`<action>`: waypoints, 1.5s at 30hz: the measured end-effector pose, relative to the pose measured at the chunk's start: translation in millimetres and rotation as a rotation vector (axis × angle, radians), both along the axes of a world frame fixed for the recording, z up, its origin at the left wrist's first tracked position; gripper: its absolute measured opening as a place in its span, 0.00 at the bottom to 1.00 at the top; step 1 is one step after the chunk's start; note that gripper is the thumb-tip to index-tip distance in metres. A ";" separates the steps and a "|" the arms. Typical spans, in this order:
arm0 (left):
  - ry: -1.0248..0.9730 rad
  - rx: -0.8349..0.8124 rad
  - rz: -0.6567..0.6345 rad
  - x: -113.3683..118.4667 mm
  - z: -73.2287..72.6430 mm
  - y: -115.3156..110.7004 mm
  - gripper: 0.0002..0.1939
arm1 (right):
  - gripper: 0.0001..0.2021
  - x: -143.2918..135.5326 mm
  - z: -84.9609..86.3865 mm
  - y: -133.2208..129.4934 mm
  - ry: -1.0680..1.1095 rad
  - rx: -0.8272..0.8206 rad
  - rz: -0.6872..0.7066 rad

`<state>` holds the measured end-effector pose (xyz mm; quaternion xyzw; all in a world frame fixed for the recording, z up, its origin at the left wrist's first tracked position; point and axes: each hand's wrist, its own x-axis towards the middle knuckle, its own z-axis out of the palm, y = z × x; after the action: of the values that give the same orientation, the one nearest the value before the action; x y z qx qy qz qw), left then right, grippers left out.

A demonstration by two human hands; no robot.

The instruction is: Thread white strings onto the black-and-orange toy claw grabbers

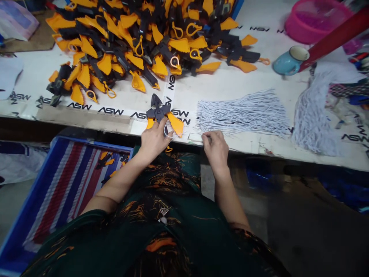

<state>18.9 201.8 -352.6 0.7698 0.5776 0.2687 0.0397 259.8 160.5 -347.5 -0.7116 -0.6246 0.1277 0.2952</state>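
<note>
My left hand (pixel 154 142) is closed on a black and orange plastic part (pixel 158 111) at the table's front edge. A thin white loop of string shows beside its fingers, and an orange ring hangs just below. To the right, my right hand (pixel 215 148) is closed, with thumb and fingers pressed together; whatever is between them is too small to make out. Just beyond it lies a flat bundle of pale strings (pixel 245 113). A large heap of black and orange parts (pixel 129 42) covers the far side of the table.
A light blue mug (pixel 289 61), a pink basket (pixel 317 19) and a red bar (pixel 337 36) stand at the back right. Another string bundle (pixel 313 111) lies at the right. Below the table, at left, is a blue tray (pixel 56 142) with a striped lining.
</note>
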 end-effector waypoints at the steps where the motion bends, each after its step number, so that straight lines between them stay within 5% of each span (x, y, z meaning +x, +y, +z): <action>1: -0.012 0.013 0.000 -1.7 -0.3 -0.6 0.30 | 0.09 1.2 0.2 1.3 -0.020 -0.012 0.020; 8: 0.084 -0.025 0.162 -74.2 -1.5 -44.4 0.28 | 0.10 2.8 4.3 1.8 -0.091 -0.025 0.102; 15: 0.227 -0.205 0.636 -182.1 -58.2 -157.8 0.28 | 0.13 -2.9 3.2 8.6 -0.192 -0.001 0.184; 18: 0.345 -0.368 0.746 -203.0 -73.8 -192.0 0.29 | 0.14 -4.6 -0.4 11.6 -0.238 0.005 0.210; 20: 0.374 -0.443 0.759 -203.8 -73.1 -193.3 0.26 | 0.14 -5.6 -3.7 12.8 -0.278 0.008 0.199; 24: 0.074 -0.187 0.551 -178.8 -50.1 -129.7 0.18 | 0.14 -6.0 -9.1 13.4 -0.284 0.015 0.156; 29: -0.316 0.075 0.290 -121.6 -14.6 35.4 0.21 | 0.13 -0.7 -10.0 12.2 -0.212 0.044 0.187; 32: -0.424 -0.032 0.344 -87.3 -1.1 130.2 0.29 | 0.14 3.4 -10.5 11.4 -0.162 0.056 0.196; 35: -0.302 -0.184 0.510 -61.7 8.2 187.0 0.30 | 0.14 5.8 -12.3 10.9 -0.070 0.088 0.176; 39: -0.191 -0.289 0.579 -52.2 15.7 196.1 0.26 | 0.13 6.6 -13.7 10.5 0.055 0.107 0.147; 45: 0.009 -0.343 0.419 -74.2 10.8 122.9 0.25 | 0.11 7.8 -11.9 10.2 0.218 0.058 0.108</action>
<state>-55.4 324.6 -341.8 0.6166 0.7615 0.1660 0.1107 267.6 170.7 -359.3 -0.6499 -0.6296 0.2019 0.3747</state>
